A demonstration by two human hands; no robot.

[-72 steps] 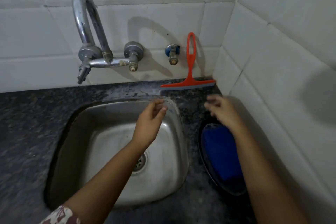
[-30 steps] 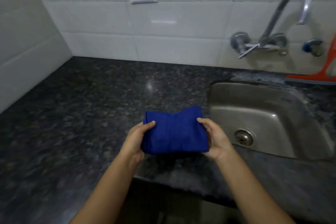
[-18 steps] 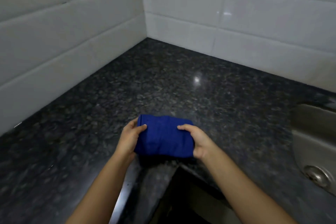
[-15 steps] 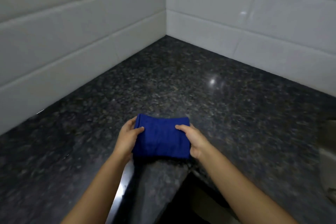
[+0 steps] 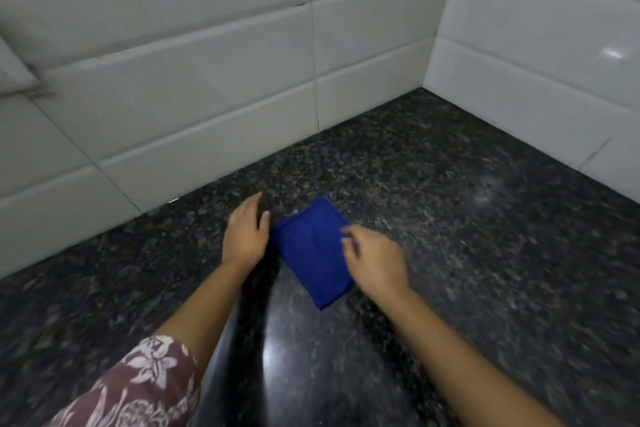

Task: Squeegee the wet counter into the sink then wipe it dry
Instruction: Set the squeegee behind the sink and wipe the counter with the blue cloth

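A folded blue cloth point(image 5: 313, 251) lies flat on the dark speckled granite counter point(image 5: 467, 236), near the corner of the tiled walls. My left hand point(image 5: 246, 236) hovers just off the cloth's left edge with fingers straight, holding nothing. My right hand point(image 5: 375, 265) sits at the cloth's right edge, its fingers curled onto the fabric; the blur hides the exact hold. Neither the sink nor the squeegee is in view.
White tiled walls point(image 5: 207, 97) close the counter at the back left and right, meeting in a corner point(image 5: 429, 80). The counter's glossy front edge point(image 5: 263, 357) runs below my arms. My patterned sleeve point(image 5: 138, 388) shows at the bottom left.
I turned left from the sink to the counter's corner. The cloth, held up by both hands before, now lies on the counter, and my left hand has let go of it.
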